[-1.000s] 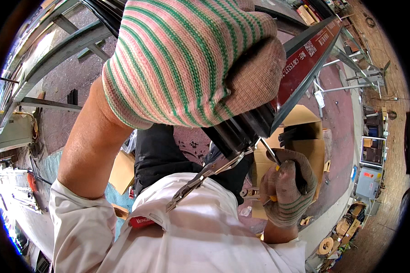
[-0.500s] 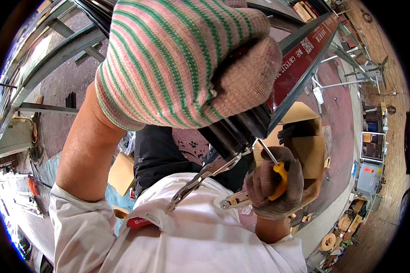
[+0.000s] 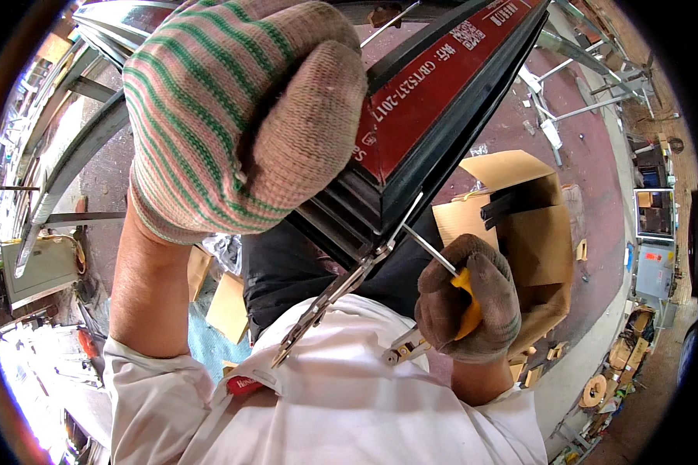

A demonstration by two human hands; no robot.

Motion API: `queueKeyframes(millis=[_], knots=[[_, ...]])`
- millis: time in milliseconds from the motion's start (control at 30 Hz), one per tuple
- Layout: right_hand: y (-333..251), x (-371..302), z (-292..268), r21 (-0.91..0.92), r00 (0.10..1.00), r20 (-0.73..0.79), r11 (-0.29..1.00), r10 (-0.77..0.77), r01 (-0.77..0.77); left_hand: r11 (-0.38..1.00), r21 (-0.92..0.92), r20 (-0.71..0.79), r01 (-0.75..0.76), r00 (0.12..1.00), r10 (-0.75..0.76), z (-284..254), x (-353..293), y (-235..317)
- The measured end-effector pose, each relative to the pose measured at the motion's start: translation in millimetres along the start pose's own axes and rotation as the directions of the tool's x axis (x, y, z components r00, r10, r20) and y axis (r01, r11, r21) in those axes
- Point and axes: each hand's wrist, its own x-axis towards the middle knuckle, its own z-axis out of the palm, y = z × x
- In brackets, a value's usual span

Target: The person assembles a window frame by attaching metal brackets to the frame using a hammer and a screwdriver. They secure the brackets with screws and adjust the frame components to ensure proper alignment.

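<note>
The black frame (image 3: 344, 215) is raised over the person's lap at the middle of the view, running from its near corner up toward one o'clock, with a red label (image 3: 430, 89) along its face. At that corner sits a jointed metal arm (image 3: 327, 297), its loose end pointing toward seven o'clock over the white shirt (image 3: 341, 387). A screwdriver (image 3: 470, 308) with a yellow handle comes in from four o'clock, its shaft reaching the place where arm and frame meet (whether the tip sits in a screw head is too small to tell).

The right hand (image 3: 477, 298), gloved, is closed on that handle. A second metal strip (image 3: 403, 349) pokes out beside it toward eight o'clock; I cannot tell whether the hand holds it too. At ten o'clock from the corner, the striped-gloved left hand (image 3: 244, 116) looks clenched on the frame, its fingertips hidden.

The step in hand appears to be screwdriver work at the arm's joint. The next move, I judge, calls for a firm left grip and the shaft in line with the fastening.

Further out, a cardboard box (image 3: 547, 252) stands open at three o'clock, black strips (image 3: 498, 211) inside.
</note>
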Motion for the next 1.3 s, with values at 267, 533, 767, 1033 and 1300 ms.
queueKeyframes(millis=[267, 533, 767, 1033, 1300], knots=[[-6.0, 2.7, 0.9, -0.088, 0.996, 0.085, 0.996, -0.003, 0.010, 0.986, -0.053, 0.142, 0.156, 0.979, -0.147, -13.8, -2.5, 12.1], [7.5, 3.9, -2.4, 0.232, 0.986, 0.160, 0.973, -0.048, 0.009, 0.989, -0.037, 0.106, 0.143, 0.985, -0.139, -11.1, -3.5, 11.6], [9.4, 1.6, 2.0, 0.262, 0.989, 0.144, 0.965, -0.025, -0.014, 0.987, -0.037, 0.109, 0.158, 0.982, -0.153, -12.6, -4.9, 12.7], [-1.3, 0.7, 10.0, -0.184, 0.997, -0.073, 0.983, -0.021, 0.007, 0.983, -0.116, 0.044, 0.141, 0.990, -0.137, -2.6, -11.8, 8.1], [11.6, 2.1, -2.0, -0.210, 0.996, -0.041, 0.976, -0.076, 0.065, 0.959, -0.139, 0.062, 0.246, 0.969, -0.240, -6.3, -23.4, 4.0]])
